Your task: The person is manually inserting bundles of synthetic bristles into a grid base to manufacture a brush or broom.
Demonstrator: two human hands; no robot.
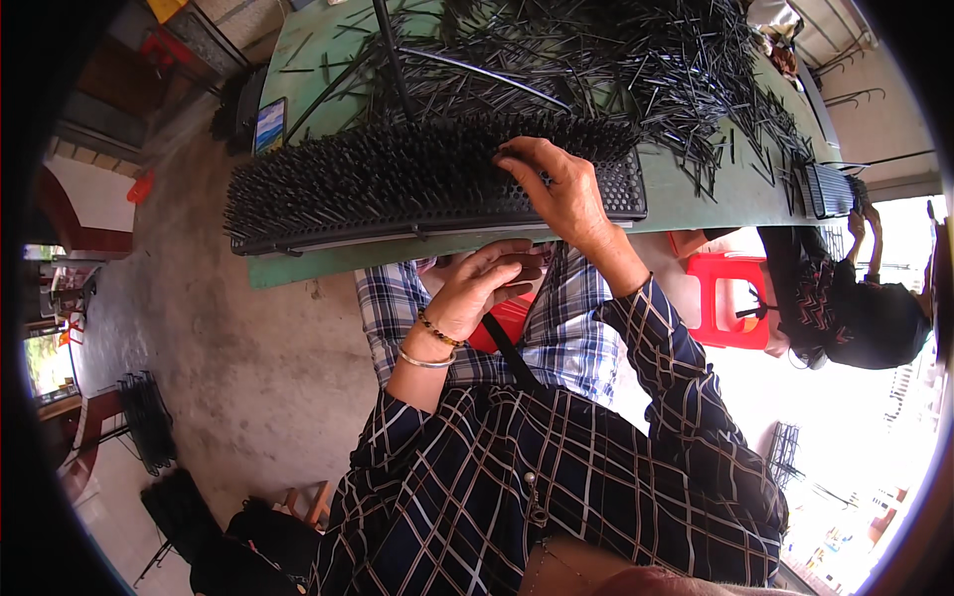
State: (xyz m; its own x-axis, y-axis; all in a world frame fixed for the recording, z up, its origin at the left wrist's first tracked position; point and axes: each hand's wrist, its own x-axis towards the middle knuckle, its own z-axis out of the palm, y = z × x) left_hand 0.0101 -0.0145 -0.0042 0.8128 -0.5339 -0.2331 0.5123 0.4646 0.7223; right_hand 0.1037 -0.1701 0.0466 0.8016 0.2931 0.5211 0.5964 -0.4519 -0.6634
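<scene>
A long black perforated tray (628, 204) lies along the near edge of the green table, densely filled with thin black sticks (368, 179) standing on end. Bare holes show at its right end. My right hand (566, 194) reaches over the tray, thumb and forefinger pinched on what looks like a black stick, its tip lost among the dark rows. Below the tray's front edge, above my lap, my left hand (482, 288) is half curled with its fingers apart. I make out nothing in it, though the palm is partly hidden.
Loose black sticks (676, 79) lie heaped across the green table (696, 204). A black pole (393, 60) rises behind the tray. A phone (269, 125) lies at the table's left edge. At the right are a red stool (730, 303) and another person (865, 308) working at a smaller rack (830, 191).
</scene>
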